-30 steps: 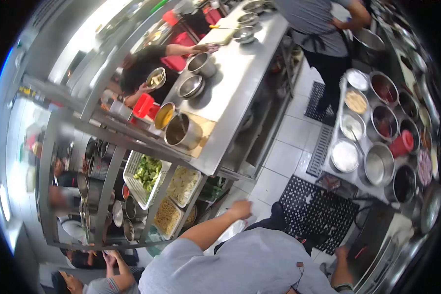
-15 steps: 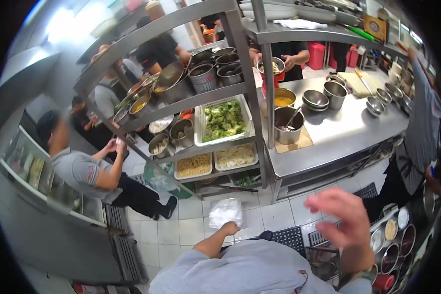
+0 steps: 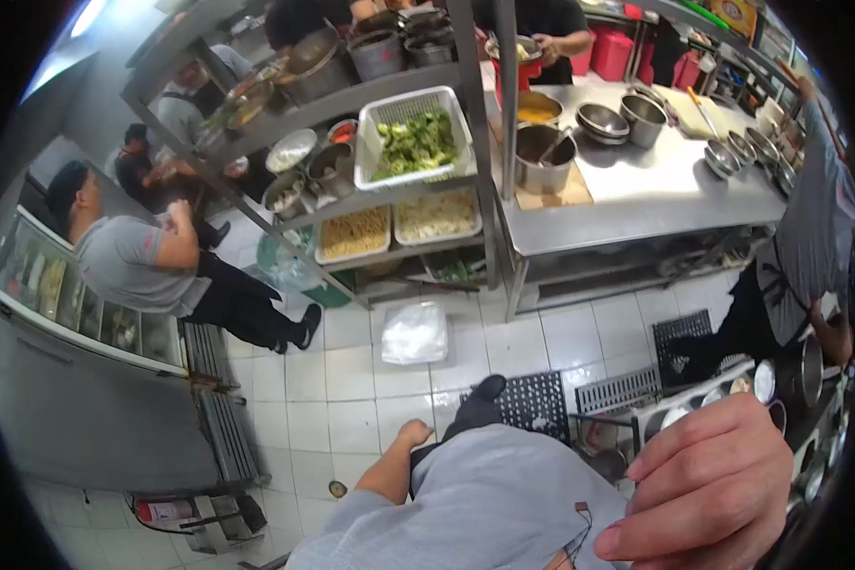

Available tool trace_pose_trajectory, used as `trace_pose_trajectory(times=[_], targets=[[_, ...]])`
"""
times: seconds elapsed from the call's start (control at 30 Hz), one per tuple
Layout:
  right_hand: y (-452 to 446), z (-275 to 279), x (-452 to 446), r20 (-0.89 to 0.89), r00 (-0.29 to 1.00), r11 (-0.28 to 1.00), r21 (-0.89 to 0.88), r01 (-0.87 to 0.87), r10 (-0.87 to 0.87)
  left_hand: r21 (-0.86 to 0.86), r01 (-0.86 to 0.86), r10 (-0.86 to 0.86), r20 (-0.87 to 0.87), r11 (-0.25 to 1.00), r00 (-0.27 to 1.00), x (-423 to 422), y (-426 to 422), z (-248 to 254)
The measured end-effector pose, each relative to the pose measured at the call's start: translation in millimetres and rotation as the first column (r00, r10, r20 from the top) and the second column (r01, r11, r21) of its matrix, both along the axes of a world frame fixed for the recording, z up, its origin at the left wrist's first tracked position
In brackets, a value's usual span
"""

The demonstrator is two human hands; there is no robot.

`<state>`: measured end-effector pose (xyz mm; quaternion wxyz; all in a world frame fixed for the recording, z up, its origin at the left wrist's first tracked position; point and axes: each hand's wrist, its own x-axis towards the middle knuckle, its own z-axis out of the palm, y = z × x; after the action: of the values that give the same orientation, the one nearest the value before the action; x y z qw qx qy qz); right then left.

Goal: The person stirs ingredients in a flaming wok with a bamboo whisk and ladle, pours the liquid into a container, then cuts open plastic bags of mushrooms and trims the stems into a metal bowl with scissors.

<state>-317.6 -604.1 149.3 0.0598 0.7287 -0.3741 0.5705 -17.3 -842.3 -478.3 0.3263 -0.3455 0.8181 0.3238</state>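
My left hand [image 3: 414,433] hangs low beside my body, with its fingers turned mostly out of sight. Past it, a white bundle wrapped in clear plastic [image 3: 415,334] appears to stand on the tiled floor; a gap separates the two. Close to the camera at lower right, my right hand [image 3: 703,484] is raised with loosely bent fingers. Its thumb is apart from the other fingers, and nothing shows between them. Behind that hand are pots and round containers, partly covered by it.
A steel shelf rack ahead holds a basket of green vegetables [image 3: 413,138], a tray of noodles [image 3: 353,234] and pots. Right of it stands a steel counter [image 3: 627,204] with bowls. Co-workers stand left [image 3: 138,256], right [image 3: 807,228] and behind the counter. Black mats [image 3: 532,399] lie on the floor.
The view has shifted and shows more floor. My left hand has come away from the plastic-wrapped bundle. My right hand has moved lower and closer to the camera.
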Motion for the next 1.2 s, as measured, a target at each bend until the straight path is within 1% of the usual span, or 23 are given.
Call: trace_pose_trajectory(times=[0.07, 0.17, 0.23, 0.27, 0.33, 0.4, 0.43, 0.5, 0.57, 0.6, 0.7, 0.73, 0.77, 0.8, 0.83, 0.87, 0.9, 0.93, 0.97, 1.03, 1.07, 1.13, 1.2], targets=[[-1, -9, 1, -0.083, 0.996, 0.998, 0.047, -0.035, 0.039, -0.018, 0.0, -0.001, -0.049, 1.0, 0.999, -11, 8, 1], [-2, -19, 7, -0.072, 0.996, 0.997, 0.061, -0.049, 0.054, -0.056, -0.027, 0.017, -0.176, 0.998, 0.984, -34, 17, -6], [11, -27, 13, 0.031, 0.998, 0.995, 0.081, -0.054, 0.052, -0.034, -0.043, 0.036, -0.182, 0.998, 0.983, -57, 23, -14], [26, -29, 2, 0.063, 0.991, 0.963, 0.236, -0.128, 0.116, -0.026, -0.055, 0.049, -0.189, 0.998, 0.981, -68, 27, -16], [53, -43, -7, 0.301, 0.953, 0.884, 0.447, -0.136, -0.006, 0.022, -0.064, 0.067, -0.185, 0.998, 0.981, -92, 38, -10], [71, -83, 4, 0.387, 0.849, 0.803, 0.591, 0.07, -0.359, 0.056, -0.045, 0.055, -0.193, 0.997, 0.98, -112, 51, -13], [75, -104, 4, 0.295, 0.811, 0.734, 0.641, 0.224, -0.505, 0.059, -0.048, 0.059, -0.215, 0.997, 0.975, -118, 58, -11], [81, -146, -3, 0.191, 0.806, 0.611, 0.752, 0.246, -0.56, 0.057, -0.05, 0.064, -0.257, 0.997, 0.964, -126, 72, -7], [95, -188, 3, 0.232, 0.743, 0.519, 0.836, 0.179, -0.628, 0.024, 0.028, -0.021, -0.268, 0.999, 0.963, -126, 78, -5], [100, -203, 9, 0.272, 0.703, 0.505, 0.851, 0.143, -0.657, 0.009, 0.11, -0.104, -0.239, 0.994, 0.965, -126, 77, -8], [125, -256, 22, 0.413, 0.563, 0.505, 0.863, 0.009, -0.716, 0.01, 0.205, -0.202, -0.14, 0.979, 0.969, -123, 66, 10], [131, -270, 25, 0.381, 0.563, 0.488, 0.871, 0.046, -0.733, 0.019, 0.24, -0.235, -0.146, 0.971, 0.961, -120, 60, 21], [139, -283, 33, 0.38, 0.534, 0.437, 0.899, -0.021, -0.755, 0.039, 0.333, -0.332, -0.031, 0.942, 0.943, -117, 48, -13], [146, -293, 34, 0.368, 0.499, 0.4, 0.915, -0.046, -0.785, -0.006, 0.438, -0.438, -0.035, 0.899, 0.898, -100, 43, -27], [147, -290, 35, 0.321, 0.535, 0.373, 0.928, -0.013, -0.781, -0.068, 0.565, -0.565, 0.022, 0.822, 0.825, -95, 22, -82], [148, -302, 33, 0.396, 0.483, 0.408, 0.909, -0.084, -0.781, -0.055, 0.564, -0.562, 0.046, 0.824, 0.826, -111, 8, -73], [146, -306, 27, 0.369, 0.549, 0.434, 0.901, -0.013, -0.75, -0.061, 0.49, -0.488, 0.048, 0.87, 0.872, -136, -1, -51], [141, -307, 19, 0.336, 0.55, 0.391, 0.92, -0.019, -0.764, -0.076, 0.413, -0.412, 0.037, 0.907, 0.911, -154, -8, -33], [136, -294, 10, 0.298, 0.584, 0.392, 0.919, 0.037, -0.755, -0.095, 0.35, -0.35, 0.02, 0.932, 0.936, -171, -16, -20], [122, -295, -11, 0.394, 0.513, 0.483, 0.874, 0.047, -0.763, -0.12, 0.256, -0.262, -0.03, 0.959, 0.965, -195, -27, 11], [117, -289, -22, 0.351, 0.523, 0.463, 0.881, 0.096, -0.777, -0.129, 0.217, -0.226, -0.062, 0.968, 0.972, -207, -32, 26], [107, -242, -56, 0.256, 0.54, 0.411, 0.892, 0.187, -0.802, -0.137, 0.145, -0.163, -0.125, 0.98, 0.979, -225, -45, 50], [90, -205, -99, 0.301, 0.59, 0.549, 0.78, 0.299, -0.749, -0.132, 0.088, -0.112, -0.187, 0.987, 0.976, -244, -66, 66]])
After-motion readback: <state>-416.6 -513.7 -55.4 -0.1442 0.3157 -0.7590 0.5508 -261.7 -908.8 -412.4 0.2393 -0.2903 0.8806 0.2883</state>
